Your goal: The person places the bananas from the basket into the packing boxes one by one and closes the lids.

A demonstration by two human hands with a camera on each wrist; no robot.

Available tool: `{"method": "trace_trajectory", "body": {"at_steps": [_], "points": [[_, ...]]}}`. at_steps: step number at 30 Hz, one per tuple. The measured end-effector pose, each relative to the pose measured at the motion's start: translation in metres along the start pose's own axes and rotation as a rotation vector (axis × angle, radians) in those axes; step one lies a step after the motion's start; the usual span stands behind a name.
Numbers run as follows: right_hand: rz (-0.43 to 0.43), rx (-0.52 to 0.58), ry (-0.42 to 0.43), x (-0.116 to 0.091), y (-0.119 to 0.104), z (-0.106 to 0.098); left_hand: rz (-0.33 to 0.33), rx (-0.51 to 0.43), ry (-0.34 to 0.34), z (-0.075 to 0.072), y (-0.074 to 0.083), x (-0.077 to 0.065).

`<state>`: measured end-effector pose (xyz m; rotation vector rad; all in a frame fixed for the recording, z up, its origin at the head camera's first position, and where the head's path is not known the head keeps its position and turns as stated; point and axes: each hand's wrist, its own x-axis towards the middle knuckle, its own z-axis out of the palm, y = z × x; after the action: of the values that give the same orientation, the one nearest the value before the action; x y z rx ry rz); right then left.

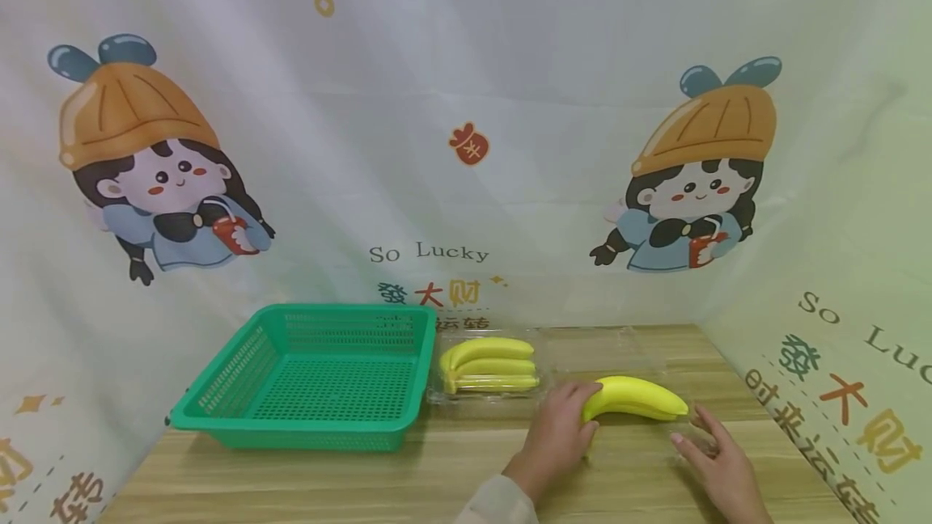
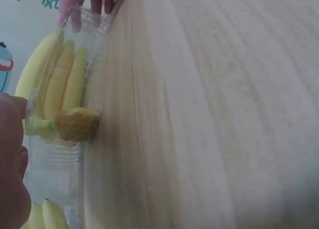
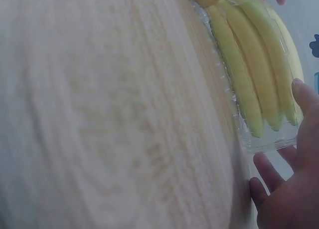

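Observation:
A bunch of yellow bananas [image 1: 633, 396] lies in a clear plastic box [image 2: 70, 161] between my two hands at the table's right. Its brown stem end [image 2: 76, 124] points left. My left hand [image 1: 557, 431] grips the stem end of the box, with its fingertips against the bananas. At the other end, my right hand [image 1: 721, 459] holds the box corner. In the right wrist view, the thumb [image 3: 304, 95] of that hand lies along the box edge and its fingers bend past the end. The clear plastic hardly shows in the head view.
Left of my hands, a second clear box with bananas [image 1: 491, 362] stands against a green basket [image 1: 306, 424]. Wood-grain table [image 1: 328, 488] surrounds them. A printed cloth [image 1: 539, 184] hangs behind and along both sides.

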<state>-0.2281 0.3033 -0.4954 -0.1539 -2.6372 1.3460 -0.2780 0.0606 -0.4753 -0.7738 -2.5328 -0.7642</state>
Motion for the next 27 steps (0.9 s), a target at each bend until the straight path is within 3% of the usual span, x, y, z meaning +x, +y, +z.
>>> {"method": "trace_trajectory", "body": {"at_steps": [6, 11, 20, 27], "points": [[0.022, 0.003, -0.008, 0.001, 0.000, -0.001, 0.023, -0.070, 0.154, 0.006, -0.003, -0.010], [0.039, 0.016, -0.020, 0.003, 0.000, -0.001, -0.025, -0.168, 0.294, 0.012, -0.004, -0.017], [0.024, -0.001, -0.005, 0.002, 0.002, 0.000, -0.290, -0.406, 0.330, 0.016, -0.002, -0.027], [0.037, -0.006, -0.013, 0.001, 0.000, -0.001, -0.347, -0.660, 0.306, 0.022, -0.007, -0.030]]}}
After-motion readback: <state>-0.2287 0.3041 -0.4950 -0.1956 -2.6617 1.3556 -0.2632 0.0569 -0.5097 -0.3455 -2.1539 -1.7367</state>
